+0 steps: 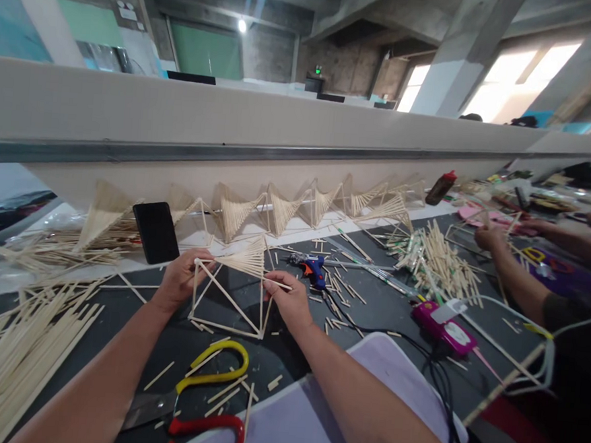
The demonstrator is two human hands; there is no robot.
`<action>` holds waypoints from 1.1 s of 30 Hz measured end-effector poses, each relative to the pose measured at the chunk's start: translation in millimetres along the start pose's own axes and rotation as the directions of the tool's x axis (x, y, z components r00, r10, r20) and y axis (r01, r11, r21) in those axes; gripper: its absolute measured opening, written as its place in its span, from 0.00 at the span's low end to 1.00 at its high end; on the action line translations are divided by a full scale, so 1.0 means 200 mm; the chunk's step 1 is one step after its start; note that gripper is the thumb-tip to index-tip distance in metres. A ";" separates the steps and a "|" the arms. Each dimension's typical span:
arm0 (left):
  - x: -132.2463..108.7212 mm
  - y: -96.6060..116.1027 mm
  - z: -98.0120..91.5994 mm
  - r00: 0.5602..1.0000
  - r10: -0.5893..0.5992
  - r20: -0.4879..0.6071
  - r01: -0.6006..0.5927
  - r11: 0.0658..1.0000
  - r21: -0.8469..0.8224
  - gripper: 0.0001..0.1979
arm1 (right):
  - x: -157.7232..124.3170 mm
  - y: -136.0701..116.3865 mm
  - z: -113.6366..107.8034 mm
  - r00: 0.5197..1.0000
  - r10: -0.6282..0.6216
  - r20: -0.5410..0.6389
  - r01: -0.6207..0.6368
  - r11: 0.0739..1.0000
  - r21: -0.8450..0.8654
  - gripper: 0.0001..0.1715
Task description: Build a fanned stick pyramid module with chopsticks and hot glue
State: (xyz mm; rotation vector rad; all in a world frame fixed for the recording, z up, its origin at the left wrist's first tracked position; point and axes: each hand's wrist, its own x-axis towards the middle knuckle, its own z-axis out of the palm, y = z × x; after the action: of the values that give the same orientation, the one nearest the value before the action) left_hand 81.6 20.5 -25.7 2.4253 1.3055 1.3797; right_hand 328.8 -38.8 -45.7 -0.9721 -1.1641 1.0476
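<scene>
At the dark bench (170, 348), the left hand's grip (183, 278) is closed on one corner of a wooden-stick frame (229, 298); the right hand's grip (290, 303) pinches a slim stick (281, 285), seemingly against its other side

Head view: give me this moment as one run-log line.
left hand: holding stick frame; right hand: pinching thin stick at frame; glue gun: on table; scissors: on table

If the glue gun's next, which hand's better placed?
Right, probably: the right hand is nearer the glue gun, though it pinches a stick. The left hand is farther off, holding the wooden frame.
</scene>
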 end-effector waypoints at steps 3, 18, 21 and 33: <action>-0.01 0.00 0.00 0.998 -0.062 0.007 0.062 0.998 -0.010 0.10 | 0.00 0.00 0.00 1.000 -0.005 0.015 0.005 1.000 -0.024 0.09; -0.03 0.02 0.01 0.964 -0.261 0.044 0.265 0.953 -0.149 0.14 | -0.02 -0.02 0.00 0.998 -0.061 0.011 0.061 0.993 -0.096 0.08; -0.03 0.02 0.02 0.963 -0.265 0.038 0.267 0.946 -0.183 0.15 | -0.01 -0.01 -0.01 0.996 -0.081 0.022 0.083 0.990 -0.115 0.08; -0.03 0.04 0.02 0.950 -0.312 0.031 0.307 0.904 -0.298 0.16 | -0.01 -0.02 0.00 0.998 -0.058 0.014 0.059 0.995 -0.081 0.08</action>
State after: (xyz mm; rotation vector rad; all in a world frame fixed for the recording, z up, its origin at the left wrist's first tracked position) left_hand 88.8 13.1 -28.6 1.9182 1.3034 1.3934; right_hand 330.0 -41.6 -41.8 -0.9904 -1.2459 0.9672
